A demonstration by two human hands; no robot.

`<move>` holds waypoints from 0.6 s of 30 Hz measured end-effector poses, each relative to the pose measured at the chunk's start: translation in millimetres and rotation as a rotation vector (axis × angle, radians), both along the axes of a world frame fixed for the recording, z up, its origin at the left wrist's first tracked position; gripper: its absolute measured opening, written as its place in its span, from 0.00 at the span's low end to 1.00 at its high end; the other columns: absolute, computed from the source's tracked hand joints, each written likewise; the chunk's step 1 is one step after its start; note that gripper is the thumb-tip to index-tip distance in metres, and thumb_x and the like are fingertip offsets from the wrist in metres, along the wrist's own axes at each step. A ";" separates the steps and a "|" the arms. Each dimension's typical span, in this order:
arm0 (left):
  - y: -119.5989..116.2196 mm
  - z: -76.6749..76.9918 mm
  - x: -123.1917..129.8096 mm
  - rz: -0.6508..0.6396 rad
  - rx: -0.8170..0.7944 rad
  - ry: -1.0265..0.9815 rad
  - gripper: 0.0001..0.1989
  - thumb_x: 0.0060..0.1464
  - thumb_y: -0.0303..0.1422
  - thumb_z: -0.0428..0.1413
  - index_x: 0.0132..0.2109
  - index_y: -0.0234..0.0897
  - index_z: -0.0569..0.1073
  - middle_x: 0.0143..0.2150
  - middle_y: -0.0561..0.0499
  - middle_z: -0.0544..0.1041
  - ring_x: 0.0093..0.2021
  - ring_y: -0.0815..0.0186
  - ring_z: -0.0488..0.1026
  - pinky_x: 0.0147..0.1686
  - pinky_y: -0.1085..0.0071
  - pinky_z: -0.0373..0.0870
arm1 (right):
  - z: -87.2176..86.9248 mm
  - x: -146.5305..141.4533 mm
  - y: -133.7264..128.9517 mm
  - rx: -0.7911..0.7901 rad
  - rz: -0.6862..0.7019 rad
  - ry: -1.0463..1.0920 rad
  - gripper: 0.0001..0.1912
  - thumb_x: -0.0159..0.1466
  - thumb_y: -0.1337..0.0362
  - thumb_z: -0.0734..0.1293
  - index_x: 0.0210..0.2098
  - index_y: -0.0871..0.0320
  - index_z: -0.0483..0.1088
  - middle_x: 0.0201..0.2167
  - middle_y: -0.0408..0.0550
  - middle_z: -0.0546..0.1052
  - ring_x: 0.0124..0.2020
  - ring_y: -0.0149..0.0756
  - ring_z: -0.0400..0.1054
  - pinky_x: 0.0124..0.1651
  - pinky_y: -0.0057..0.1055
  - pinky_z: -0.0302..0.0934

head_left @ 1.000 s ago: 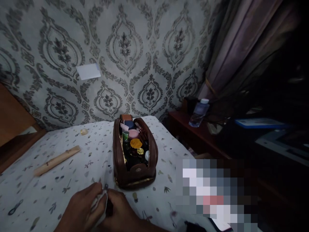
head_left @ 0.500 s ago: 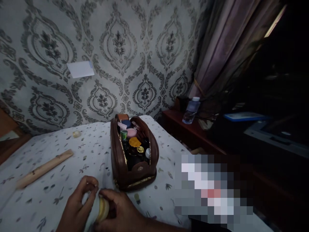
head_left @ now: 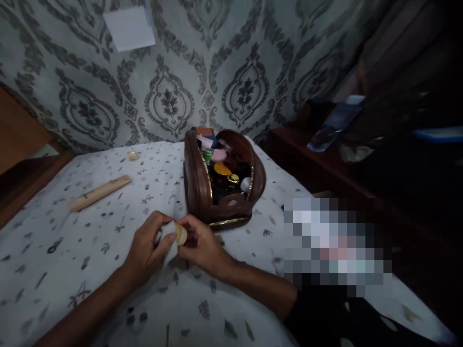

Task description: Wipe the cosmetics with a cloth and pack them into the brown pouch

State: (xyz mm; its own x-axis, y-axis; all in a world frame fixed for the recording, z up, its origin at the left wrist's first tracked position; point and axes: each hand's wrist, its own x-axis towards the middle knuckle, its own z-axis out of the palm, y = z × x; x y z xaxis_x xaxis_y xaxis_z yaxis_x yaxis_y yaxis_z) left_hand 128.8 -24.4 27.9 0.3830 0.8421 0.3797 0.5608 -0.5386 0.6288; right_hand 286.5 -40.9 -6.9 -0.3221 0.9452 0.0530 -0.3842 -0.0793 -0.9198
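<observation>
My left hand (head_left: 146,246) is closed on a white wipe or tissue (head_left: 170,241), its thumb pressed against the near side. My right hand (head_left: 204,246) grips a small jar with a pale yellow band (head_left: 181,233), which touches the white piece. Both hands meet just in front of an open brown bag (head_left: 197,193). Inside the bag are an orange-yellow lid (head_left: 222,168), a gold cap (head_left: 233,180), a white cap (head_left: 246,184), a green item (head_left: 207,154) and pink items.
A tan wooden-looking stick (head_left: 101,193) and a small yellowish item (head_left: 132,155) lie on the patterned white sheet (head_left: 152,308). On the dark red ledge (head_left: 289,144) at right stands a clear bottle (head_left: 334,125). A blurred-out patch covers the right side.
The view has tilted down and shifted, so the bag and bottle appear higher and more to the right. Both hands now show higher in the frame, still holding the jar and white piece.
</observation>
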 end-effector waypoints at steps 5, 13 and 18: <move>-1.2 1.0 -0.7 0.014 -0.123 0.001 0.12 0.61 0.39 0.48 0.34 0.38 0.68 0.27 0.56 0.70 0.28 0.68 0.68 0.31 0.73 0.64 | 5.2 3.7 -3.4 0.163 -0.064 -0.246 0.13 0.50 0.72 0.70 0.34 0.58 0.68 0.30 0.38 0.66 0.32 0.28 0.61 0.35 0.24 0.56; 1.3 -4.5 -2.5 0.055 -0.233 -0.177 0.11 0.65 0.38 0.46 0.46 0.38 0.68 0.33 0.55 0.70 0.31 0.69 0.66 0.32 0.73 0.63 | 0.5 4.3 1.4 0.107 -0.017 -0.195 0.24 0.48 0.61 0.78 0.42 0.57 0.70 0.36 0.42 0.71 0.36 0.32 0.66 0.39 0.27 0.61; 3.3 -4.2 -4.2 0.029 -0.115 -0.206 0.14 0.67 0.38 0.44 0.43 0.38 0.71 0.35 0.53 0.72 0.35 0.67 0.68 0.38 0.71 0.64 | 0.3 2.3 3.3 -0.072 0.070 0.061 0.27 0.46 0.61 0.80 0.41 0.55 0.66 0.35 0.40 0.73 0.31 0.28 0.68 0.29 0.23 0.64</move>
